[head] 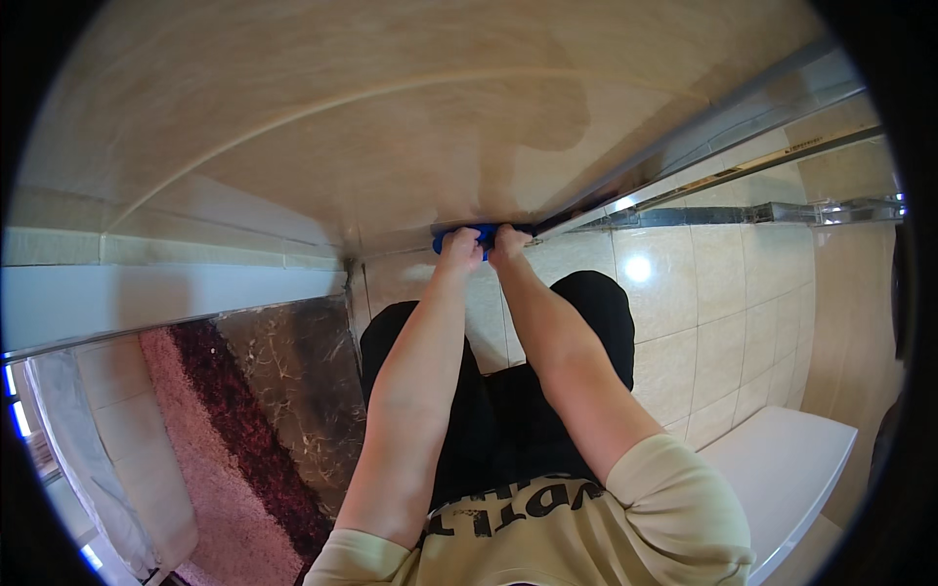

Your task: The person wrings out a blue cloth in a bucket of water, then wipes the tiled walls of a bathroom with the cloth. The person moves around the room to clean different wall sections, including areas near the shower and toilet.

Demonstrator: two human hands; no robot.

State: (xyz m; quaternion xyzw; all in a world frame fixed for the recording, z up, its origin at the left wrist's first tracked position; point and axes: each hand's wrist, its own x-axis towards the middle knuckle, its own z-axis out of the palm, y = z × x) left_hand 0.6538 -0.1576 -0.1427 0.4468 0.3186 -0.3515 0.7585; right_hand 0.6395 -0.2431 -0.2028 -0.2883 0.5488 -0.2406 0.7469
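A blue item, possibly a folded cloth, lies low against the beige tiled wall, where wall and floor meet. My left hand has its fingers curled over the item's left and middle part. Close beside it, my right hand is closed on the item's right side. Both arms reach forward between my bent knees in black trousers. My hands cover much of the item, so its exact kind cannot be made out. Beneath my hands and knees runs the light tiled floor.
A metal-edged rail runs off to the right, near a dark tile strip. On the left are a dark marble threshold and a pink and dark red rug. A white smooth-topped fixture stands at lower right.
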